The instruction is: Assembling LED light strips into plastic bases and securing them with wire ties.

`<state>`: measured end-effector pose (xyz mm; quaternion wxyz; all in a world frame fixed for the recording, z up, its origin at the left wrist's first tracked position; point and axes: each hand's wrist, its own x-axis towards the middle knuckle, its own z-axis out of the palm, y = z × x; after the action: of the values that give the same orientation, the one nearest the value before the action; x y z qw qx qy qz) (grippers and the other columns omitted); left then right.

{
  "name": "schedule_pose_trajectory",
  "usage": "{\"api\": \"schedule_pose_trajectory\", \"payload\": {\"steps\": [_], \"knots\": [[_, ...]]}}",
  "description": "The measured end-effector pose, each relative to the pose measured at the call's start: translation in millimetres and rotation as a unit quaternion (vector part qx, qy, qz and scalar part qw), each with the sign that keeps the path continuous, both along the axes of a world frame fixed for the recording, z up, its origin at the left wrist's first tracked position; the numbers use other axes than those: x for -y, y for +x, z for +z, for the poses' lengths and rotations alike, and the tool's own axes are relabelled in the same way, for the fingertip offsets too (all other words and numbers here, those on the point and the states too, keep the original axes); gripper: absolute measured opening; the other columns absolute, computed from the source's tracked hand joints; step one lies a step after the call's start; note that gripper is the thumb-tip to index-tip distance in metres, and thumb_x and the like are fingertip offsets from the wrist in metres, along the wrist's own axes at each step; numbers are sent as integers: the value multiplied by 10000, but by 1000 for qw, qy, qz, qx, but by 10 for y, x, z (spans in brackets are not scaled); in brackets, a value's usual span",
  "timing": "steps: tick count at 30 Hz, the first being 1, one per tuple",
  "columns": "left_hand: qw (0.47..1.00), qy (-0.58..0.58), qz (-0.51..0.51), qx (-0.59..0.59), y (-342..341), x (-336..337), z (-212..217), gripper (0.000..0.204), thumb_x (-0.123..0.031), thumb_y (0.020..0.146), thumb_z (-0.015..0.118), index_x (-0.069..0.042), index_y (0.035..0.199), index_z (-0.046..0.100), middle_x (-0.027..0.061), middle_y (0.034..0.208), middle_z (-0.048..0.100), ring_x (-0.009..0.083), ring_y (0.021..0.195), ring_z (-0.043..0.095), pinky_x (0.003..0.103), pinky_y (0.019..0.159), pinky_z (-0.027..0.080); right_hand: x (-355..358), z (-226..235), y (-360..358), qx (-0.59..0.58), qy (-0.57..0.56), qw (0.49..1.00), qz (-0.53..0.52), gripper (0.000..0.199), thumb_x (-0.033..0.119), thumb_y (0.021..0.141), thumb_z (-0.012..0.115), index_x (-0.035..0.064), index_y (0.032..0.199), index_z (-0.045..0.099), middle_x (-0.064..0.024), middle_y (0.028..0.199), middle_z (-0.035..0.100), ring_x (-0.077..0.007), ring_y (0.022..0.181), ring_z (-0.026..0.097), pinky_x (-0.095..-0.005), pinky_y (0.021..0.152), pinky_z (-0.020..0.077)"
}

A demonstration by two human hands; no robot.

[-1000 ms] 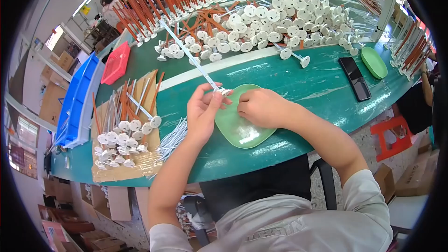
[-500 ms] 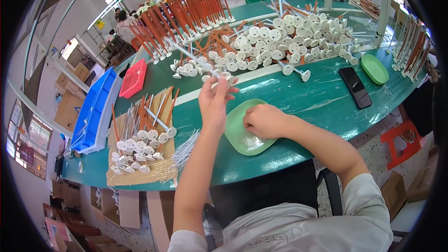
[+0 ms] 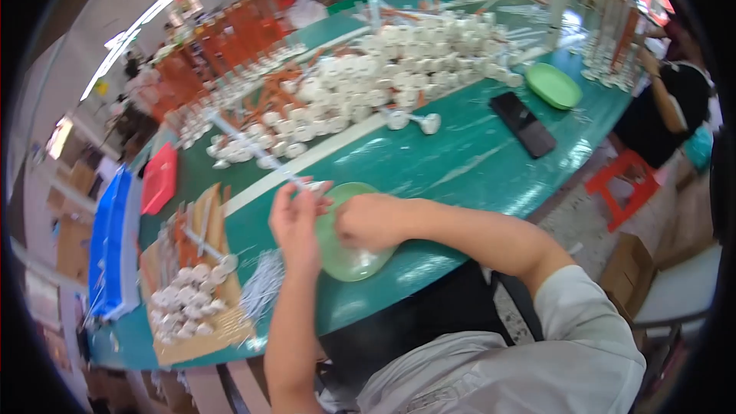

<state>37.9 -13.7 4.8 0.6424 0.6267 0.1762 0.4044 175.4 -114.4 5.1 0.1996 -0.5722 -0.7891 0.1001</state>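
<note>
The left hand (image 3: 295, 218) is raised just above the green table (image 3: 475, 161), its fingers closed on the near end of a thin clear rod (image 3: 257, 152). The rod's long axis runs from the fingertips up and away to the far left, toward the heap of white parts (image 3: 368, 84) that covers the far middle of the table. The right hand (image 3: 368, 222) lies just to the right of the left one, knuckles up, resting over the near green dish (image 3: 349, 257); its fingers curl narrow toward the left hand's fingertips, but whether they pinch a small piece or touch the rod cannot be told, since the spot where the two hands meet is blurred. So the rod lies to the far left of both hands, the left hand holds it, and the right hand is the one beside its near end. The dish sits right under and between the hands, at the near edge of the table. To the near left a cardboard tray (image 3: 203, 330) holds finished white-headed pieces, with a loose bundle of clear rods (image 3: 264, 291) between it and the left forearm. Further left lie a red tray (image 3: 159, 180) and a blue bin (image 3: 111, 241). On the right, well apart from the hands, are a black phone (image 3: 524, 124) and a second green dish (image 3: 553, 86).
</note>
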Motion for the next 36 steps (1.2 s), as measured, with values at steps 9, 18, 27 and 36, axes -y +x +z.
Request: {"api": "schedule_pose_trajectory", "payload": {"steps": [9, 18, 27, 36], "knots": [[999, -40, 20, 0, -15, 46, 29, 305, -295, 1027, 554, -41, 1195, 554, 142, 1105, 676, 119, 816, 615, 244, 727, 478, 1, 13, -70, 40, 24, 999, -1, 136, 144, 722, 637, 23, 755, 689, -176, 785, 660, -377, 751, 666, -478, 706, 538], [994, -73, 60, 62, -107, 3, 27, 316, -269, 1033, 543, -8, 1211, 547, 185, 1122, 678, 146, 823, 636, 272, 756, 500, -34, 71, -95, -144, 91, 985, -22, 123, 141, 737, 665, 59, 817, 710, -150, 749, 690, -356, 700, 673, -449, 670, 540], [970, -189, -7, 150, -86, 12, 180, 348, -343, 1042, 510, -20, 1141, 589, 163, 1113, 678, 199, 907, 648, 372, 833, 521, -19, 235, -47, -460, -7, 884, -80, 153, 23, 868, 687, 6, 1006, 623, -109, 865, 738, -153, 801, 725, -289, 731, 580], [974, -169, -8, 150, -119, 34, 205, 351, -371, 1031, 528, -35, 1116, 588, 173, 1122, 675, 214, 977, 638, 389, 872, 509, -31, 173, -65, -439, 4, 895, -76, 166, 37, 876, 691, -30, 1027, 702, -106, 860, 734, -141, 782, 721, -280, 726, 583]]}}
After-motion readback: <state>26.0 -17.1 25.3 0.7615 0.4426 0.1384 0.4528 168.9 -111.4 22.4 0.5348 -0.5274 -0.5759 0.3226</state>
